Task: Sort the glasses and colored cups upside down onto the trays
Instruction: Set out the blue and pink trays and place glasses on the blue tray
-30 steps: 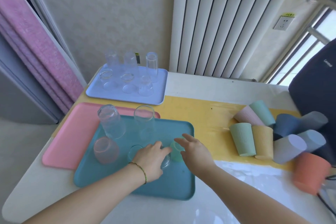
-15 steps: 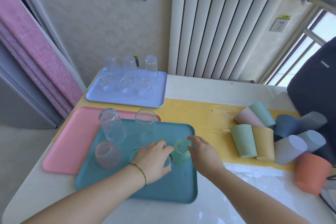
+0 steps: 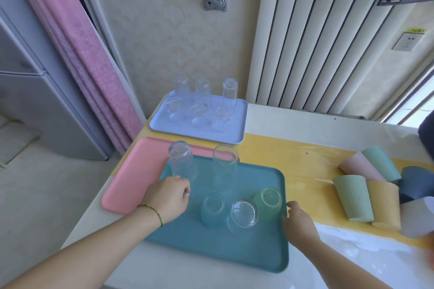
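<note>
Chiefly, the head view shows a crowding risk on the teal tray (image 3: 211,256). The blue-tinted glass (image 3: 212,209), the clear glass (image 3: 243,214) and the green glass (image 3: 269,203) stand packed near its right side, seemingly touching, so a careless nudge could knock one into the next. The right hand (image 3: 299,222) hovers at the tray's right rim just beside the green glass, its grip open and its fingers loosely bent around nothing; a sweep from there could catch that glass. The left hand (image 3: 169,197) lies at the tray's left edge with fingers curled down and a pinkish sliver at the fingertips, and it cannot be told whether its grip closes on a glass. Just behind it stands an upturned textured glass (image 3: 180,161) with a tall glass (image 3: 225,164) near it, both easy to clip on lifting. The teal tray overlaps the pink tray (image 3: 129,178), so it may rock. Further back, the lavender tray (image 3: 237,136) carries six glasses. The colored cups (image 3: 366,195) wait clustered on the yellow cloth (image 3: 305,171) on the table (image 3: 305,124), some on their sides and liable to roll.
</note>
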